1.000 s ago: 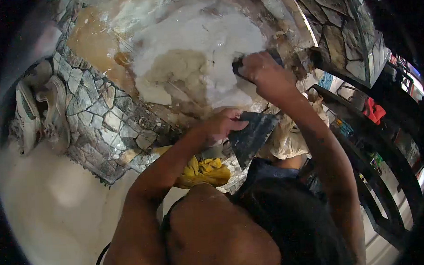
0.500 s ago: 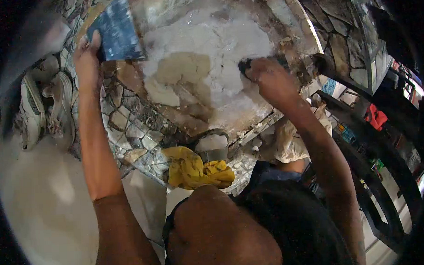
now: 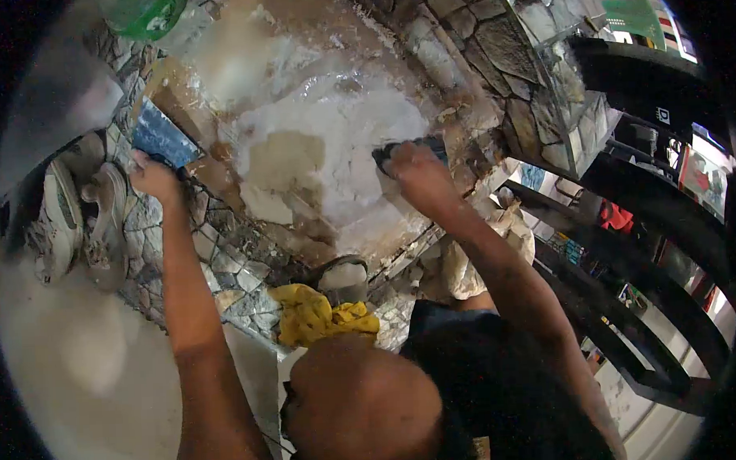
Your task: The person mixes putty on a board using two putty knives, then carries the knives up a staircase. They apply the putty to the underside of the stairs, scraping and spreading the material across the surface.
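Left hand (image 3: 157, 184) grips the blade (image 3: 164, 133) by one end, near the stones (image 3: 144, 215); weak grip could drop it. Right hand (image 3: 419, 175) is clenched on the trowel (image 3: 436, 147) at the pale mix (image 3: 353, 161); uneven pressure could gouge it. White mark on black rail (image 3: 635, 91): too small to read.

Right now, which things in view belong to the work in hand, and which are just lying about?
In use: blue-grey blade in the left hand; dark tool in the right hand; pale paste.

Apparently lying about: shoes, yellow cloth. Green container: can't tell.
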Available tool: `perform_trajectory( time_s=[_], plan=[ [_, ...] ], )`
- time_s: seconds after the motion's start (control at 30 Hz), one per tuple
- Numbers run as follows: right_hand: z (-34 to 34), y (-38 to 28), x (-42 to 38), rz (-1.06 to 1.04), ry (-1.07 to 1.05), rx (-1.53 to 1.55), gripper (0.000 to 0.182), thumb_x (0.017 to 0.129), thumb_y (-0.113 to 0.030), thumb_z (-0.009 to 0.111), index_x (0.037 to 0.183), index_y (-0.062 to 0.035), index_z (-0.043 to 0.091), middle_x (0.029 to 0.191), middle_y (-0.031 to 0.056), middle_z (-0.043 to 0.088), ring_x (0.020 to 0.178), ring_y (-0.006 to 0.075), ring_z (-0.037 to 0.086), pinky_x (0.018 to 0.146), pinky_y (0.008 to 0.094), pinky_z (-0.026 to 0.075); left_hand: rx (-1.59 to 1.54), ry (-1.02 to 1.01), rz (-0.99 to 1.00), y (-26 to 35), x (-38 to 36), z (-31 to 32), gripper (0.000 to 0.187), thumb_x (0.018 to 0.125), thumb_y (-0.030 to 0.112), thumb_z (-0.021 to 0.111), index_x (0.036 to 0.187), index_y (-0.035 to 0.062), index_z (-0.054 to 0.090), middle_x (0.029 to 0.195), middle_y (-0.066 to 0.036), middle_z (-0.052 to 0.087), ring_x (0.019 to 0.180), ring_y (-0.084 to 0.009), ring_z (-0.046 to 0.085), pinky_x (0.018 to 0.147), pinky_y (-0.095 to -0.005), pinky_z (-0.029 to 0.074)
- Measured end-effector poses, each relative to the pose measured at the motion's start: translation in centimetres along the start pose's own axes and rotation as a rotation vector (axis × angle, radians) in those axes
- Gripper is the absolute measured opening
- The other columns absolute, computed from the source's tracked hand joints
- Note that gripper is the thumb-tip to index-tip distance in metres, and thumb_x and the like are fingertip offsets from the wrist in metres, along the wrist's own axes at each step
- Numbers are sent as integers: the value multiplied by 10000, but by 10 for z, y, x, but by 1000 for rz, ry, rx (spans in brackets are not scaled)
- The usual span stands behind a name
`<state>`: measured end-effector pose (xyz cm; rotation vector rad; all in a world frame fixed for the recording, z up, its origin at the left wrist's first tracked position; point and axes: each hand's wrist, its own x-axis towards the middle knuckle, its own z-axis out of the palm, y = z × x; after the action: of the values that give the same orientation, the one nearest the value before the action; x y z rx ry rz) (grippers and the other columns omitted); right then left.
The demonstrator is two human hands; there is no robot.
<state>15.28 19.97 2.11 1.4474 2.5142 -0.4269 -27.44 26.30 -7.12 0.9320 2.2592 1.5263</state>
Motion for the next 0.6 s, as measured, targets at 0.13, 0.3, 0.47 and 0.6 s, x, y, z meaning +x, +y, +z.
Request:
perform_trajectory(
  time_s=[0.13,0.3,0.47,0.6],
  plan=[
    [-74,5,21,199,-306,372,277,623,-11,569,880,-66,653,935,114,610,936,300,567,799,392,450,86,89,33,-30,9,11,405,887,272,516,818,-127,520,744,-223,575,649,-287,507,637,-403,418],
    [-32,-2,17,-129,-83,-5,310,633,-2,527,910,-62,653,901,136,614,832,307,592,731,386,479,335,94,148,14,-3,9,405,871,292,529,875,-113,531,807,-263,597,729,-357,568,677,-417,428],
    [-41,5,32,13,-57,83,353,624,12,525,908,-129,679,942,107,616,870,296,585,769,383,473,170,42,113,14,-7,7,382,880,283,521,853,-97,529,754,-207,578,672,-276,505,660,-381,416],
    [-42,6,31,103,-203,132,372,607,30,532,919,-115,675,947,117,617,884,311,577,789,395,460,176,9,168,2,1,-4,359,895,265,518,795,-79,504,708,-129,539,663,-186,439,635,-334,398]
  ],
)
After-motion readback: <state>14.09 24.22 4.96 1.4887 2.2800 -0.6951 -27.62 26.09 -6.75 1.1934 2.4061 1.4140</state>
